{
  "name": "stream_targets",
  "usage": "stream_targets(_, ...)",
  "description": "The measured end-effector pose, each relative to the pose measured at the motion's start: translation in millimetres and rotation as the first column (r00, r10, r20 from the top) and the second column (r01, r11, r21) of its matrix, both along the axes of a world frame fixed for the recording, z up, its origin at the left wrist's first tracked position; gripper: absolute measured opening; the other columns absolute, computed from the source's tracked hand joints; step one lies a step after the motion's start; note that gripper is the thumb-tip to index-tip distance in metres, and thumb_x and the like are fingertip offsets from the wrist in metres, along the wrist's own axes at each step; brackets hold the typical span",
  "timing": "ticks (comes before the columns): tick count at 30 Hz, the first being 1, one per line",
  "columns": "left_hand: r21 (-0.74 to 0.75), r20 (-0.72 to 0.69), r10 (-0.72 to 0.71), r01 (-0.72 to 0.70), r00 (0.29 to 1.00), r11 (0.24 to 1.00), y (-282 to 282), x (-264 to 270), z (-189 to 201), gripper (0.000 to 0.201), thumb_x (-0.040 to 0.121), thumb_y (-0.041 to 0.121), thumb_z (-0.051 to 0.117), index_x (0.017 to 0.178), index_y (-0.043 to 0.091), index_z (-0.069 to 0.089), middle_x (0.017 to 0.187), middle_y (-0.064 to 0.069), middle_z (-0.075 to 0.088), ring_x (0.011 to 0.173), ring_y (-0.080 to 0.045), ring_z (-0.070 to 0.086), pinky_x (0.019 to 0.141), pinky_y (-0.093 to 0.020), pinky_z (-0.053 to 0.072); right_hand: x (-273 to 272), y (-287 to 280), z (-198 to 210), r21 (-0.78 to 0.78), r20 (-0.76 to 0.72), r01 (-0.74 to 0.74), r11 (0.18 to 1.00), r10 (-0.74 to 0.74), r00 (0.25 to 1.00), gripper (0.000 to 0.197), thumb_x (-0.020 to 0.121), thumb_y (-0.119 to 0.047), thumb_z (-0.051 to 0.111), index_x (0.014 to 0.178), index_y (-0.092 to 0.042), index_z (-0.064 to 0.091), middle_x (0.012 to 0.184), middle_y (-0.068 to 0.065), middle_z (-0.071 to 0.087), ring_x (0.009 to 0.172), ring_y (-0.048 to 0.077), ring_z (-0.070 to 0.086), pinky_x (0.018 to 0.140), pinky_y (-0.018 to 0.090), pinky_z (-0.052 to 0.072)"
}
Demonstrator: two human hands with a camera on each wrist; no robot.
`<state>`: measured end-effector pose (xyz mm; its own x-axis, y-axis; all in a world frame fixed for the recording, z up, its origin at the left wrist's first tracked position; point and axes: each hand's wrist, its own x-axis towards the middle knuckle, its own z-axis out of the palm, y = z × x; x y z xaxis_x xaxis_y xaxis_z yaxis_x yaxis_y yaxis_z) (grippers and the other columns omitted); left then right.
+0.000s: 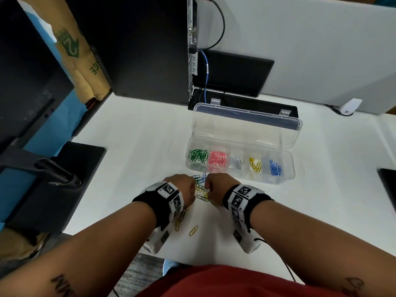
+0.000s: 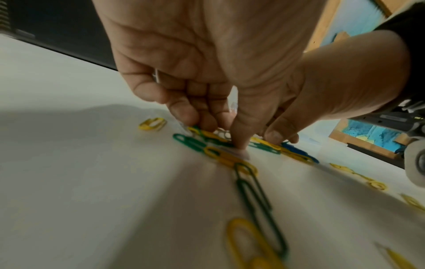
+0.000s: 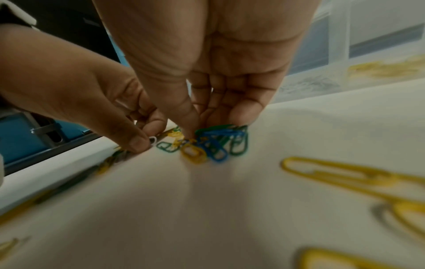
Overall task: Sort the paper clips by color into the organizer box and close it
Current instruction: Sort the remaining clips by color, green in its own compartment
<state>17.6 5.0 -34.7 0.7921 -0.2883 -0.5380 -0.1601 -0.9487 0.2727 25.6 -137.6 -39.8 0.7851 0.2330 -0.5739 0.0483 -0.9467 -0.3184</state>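
White table [image 1: 137, 133] carries all. Clear organizer box [image 1: 240, 177] toward far right edge, lid [image 1: 246, 127] open; compartments left to right: green, pink, white, yellow, blue clips. Brown paper bag [image 1: 75, 50] off far left corner, green print, "CE" readable. Left hand [image 1: 182, 190], right hand [image 1: 216, 185] at near-edge middle, over loose paper clips [image 1: 201, 189]. Left fingers [image 3: 138, 140] pinching white clip [image 3: 152, 140]; right fingers [image 3: 239, 112] curled onto green-blue cluster, grasp cannot tell.

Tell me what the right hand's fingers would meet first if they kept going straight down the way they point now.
Likely the loose paper clips directly under the right hand: its fingertips already sit at the blue and green ones, with the white table just beneath. Actual contact is hard to judge.
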Motion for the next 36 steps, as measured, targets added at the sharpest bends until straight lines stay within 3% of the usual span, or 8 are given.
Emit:
stream_targets(6,-0.183,-0.094,0.101,-0.117,0.990,0.976,10.6,3.9,-4.3,0.025,0.080,0.023,0.066,0.062,0.026,0.048,0.074,0.010,0.055,0.080,-0.014,0.057,0.075,-0.023,0.046,-2.6,-2.4,10.4,-0.043,-0.012,-0.049,0.998,0.049,0.999,0.026,0.079,-0.010,0.056,0.104,-0.007,0.065,0.110,0.008,0.065,0.100,0.025,0.063,0.083,0.031,0.054)
stream_targets(12,-0.367,-0.162,0.277,-0.319,0.947,0.874,24.0,9.3,6.5,0.023,0.076,0.016,0.072,0.065,0.025,0.054,0.081,0.002,0.069,0.077,-0.014,0.064,0.072,-0.027,0.050,-2.9,-11.5,16.4,-0.021,-0.003,-0.019,1.000,0.019,1.000,0.020,0.085,-0.018,0.058,0.103,-0.015,0.064,0.111,0.003,0.064,0.102,0.021,0.061,0.085,0.028,0.050)
stream_targets(15,-0.473,-0.277,0.393,-0.480,0.877,0.738,28.8,9.7,13.1,0.021,0.080,0.003,0.065,0.071,0.019,0.054,0.073,-0.001,0.066,0.067,-0.014,0.061,0.067,-0.026,0.049,-5.0,-18.6,19.7,0.153,-0.036,0.132,0.979,-0.128,0.991,0.010,0.080,-0.015,0.063,0.078,-0.024,0.059,0.089,-0.004,0.062,0.086,0.016,0.059,0.072,0.023,0.050)
stream_targets(18,-0.497,-0.465,0.485,-0.672,0.741,0.549,30.4,11.5,20.2,0.027,0.088,-0.008,0.047,0.081,0.018,0.054,0.069,-0.006,0.058,0.061,-0.014,0.055,0.058,-0.020,0.044,-5.4,-24.0,24.3,0.332,-0.085,0.251,0.909,-0.236,0.968,0.018,0.080,-0.006,0.060,0.074,-0.023,0.056,0.072,-0.008,0.055,0.074,0.014,0.055,0.063,0.021,0.047)
stream_targets(21,-0.444,-0.587,0.501,-0.770,0.636,0.457,30.0,9.2,25.8,0.031,0.088,-0.010,0.040,0.082,0.015,0.056,0.070,-0.009,0.054,0.059,-0.015,0.051,0.048,-0.016,0.042,-6.9,-28.5,30.4,0.528,-0.388,0.542,0.654,-0.381,0.839,0.025,0.087,0.007,0.048,0.082,-0.013,0.062,0.071,0.006,0.059,0.072,0.021,0.063,0.085,0.042,0.055)
stream_targets(24,-0.423,-0.539,0.485,-0.719,0.689,0.552,30.4,4.1,20.8,0.029,0.089,-0.007,0.040,0.080,0.013,0.059,0.067,-0.006,0.051,0.057,-0.013,0.046,0.050,-0.018,0.037,-7.9,-33.1,34.3,0.554,-0.562,0.694,0.460,-0.408,0.719,0.030,0.090,0.011,0.040,0.079,-0.005,0.063,0.067,0.012,0.058,0.062,0.020,0.062,0.083,0.046,0.056)
stream_targets(28,-0.225,-0.057,0.210,-0.218,0.976,0.950,34.8,-4.3,12.9,0.015,0.086,0.017,0.054,0.092,0.025,0.065,0.071,0.014,0.048,0.071,-0.008,0.049,0.059,-0.016,0.037,-11.1,-39.0,35.5,0.535,-0.634,0.780,0.324,-0.456,0.624,0.036,0.082,0.016,0.026,0.067,0.000,0.055,0.068,0.015,0.052,0.058,0.021,0.054,0.045,0.023,0.052)
stream_targets(36,0.004,0.032,-0.139,0.139,0.990,0.990,22.8,-18.7,-0.9,0.023,0.086,0.026,0.056,0.108,0.032,0.063,0.111,0.003,0.055,0.109,-0.016,0.053,0.088,-0.027,0.042,-19.3,-53.5,29.4,0.490,-0.573,0.810,0.322,-0.582,0.578,0.024,0.087,0.001,0.043,0.065,-0.007,0.049,0.060,0.006,0.040,0.050,0.017,0.036,0.040,0.020,0.031)
